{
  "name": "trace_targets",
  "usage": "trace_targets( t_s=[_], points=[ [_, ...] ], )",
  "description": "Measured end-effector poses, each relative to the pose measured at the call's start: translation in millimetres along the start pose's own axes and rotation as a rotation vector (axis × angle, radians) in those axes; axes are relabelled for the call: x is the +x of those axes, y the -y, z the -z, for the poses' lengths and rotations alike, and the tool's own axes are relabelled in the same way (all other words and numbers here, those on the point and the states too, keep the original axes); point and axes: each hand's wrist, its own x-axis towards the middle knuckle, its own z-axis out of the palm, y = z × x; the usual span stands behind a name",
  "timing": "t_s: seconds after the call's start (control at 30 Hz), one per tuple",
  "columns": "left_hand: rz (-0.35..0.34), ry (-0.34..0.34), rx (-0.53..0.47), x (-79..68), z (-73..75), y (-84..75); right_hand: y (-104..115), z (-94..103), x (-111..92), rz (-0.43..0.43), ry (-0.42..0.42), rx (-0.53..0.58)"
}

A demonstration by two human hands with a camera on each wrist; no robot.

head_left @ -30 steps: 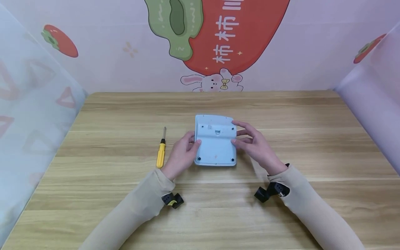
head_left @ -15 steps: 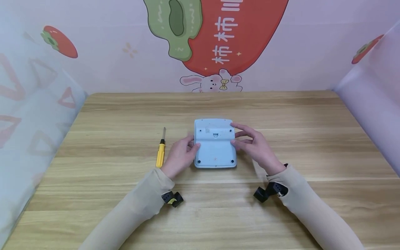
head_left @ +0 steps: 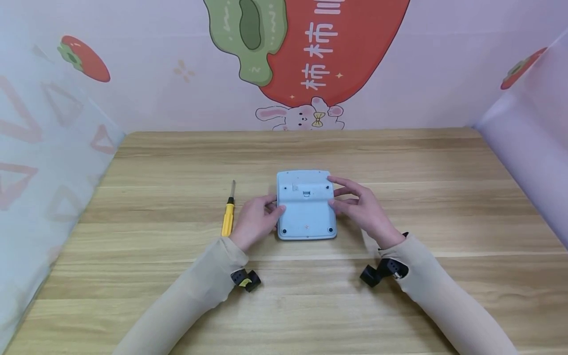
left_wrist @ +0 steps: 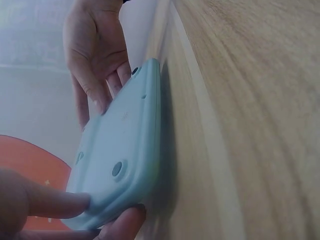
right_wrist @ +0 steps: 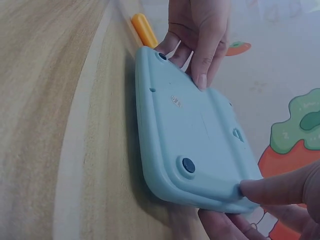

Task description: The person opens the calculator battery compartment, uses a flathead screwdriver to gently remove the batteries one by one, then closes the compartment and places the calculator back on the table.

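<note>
A light blue calculator (head_left: 306, 212) is held back side up over the middle of the table, its dark round feet, screw holes and battery cover latch facing me. My left hand (head_left: 256, 219) grips its left edge, thumb on the back and fingers curled beneath. On the opposite edge, my right hand (head_left: 366, 209) pinches it with the thumb on the back, and the index finger reaches up to the far corner. In the right wrist view the calculator (right_wrist: 195, 125) stands close over the wood, with a shadow beneath. Its front face is hidden.
A screwdriver (head_left: 228, 217) with a yellow handle lies on the wooden table (head_left: 146, 231), just left of my left hand, its tip toward the back. A printed cloth backdrop (head_left: 177, 98) rises behind the table's far edge.
The calculator has tilted and come down slightly, its far edge shifting toward me. Both hands keep their hold with hardly any movement, and the screwdriver stays where it was.
</note>
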Motion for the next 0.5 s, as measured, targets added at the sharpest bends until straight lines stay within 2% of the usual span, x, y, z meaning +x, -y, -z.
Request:
trace_targets(
  t_s=[0.5],
  points=[
    [0.007,0.001,0.022,5.4,-3.7,2.8,-2.5,-2.1,1.8,-0.030,0.003,0.007]
  ],
)
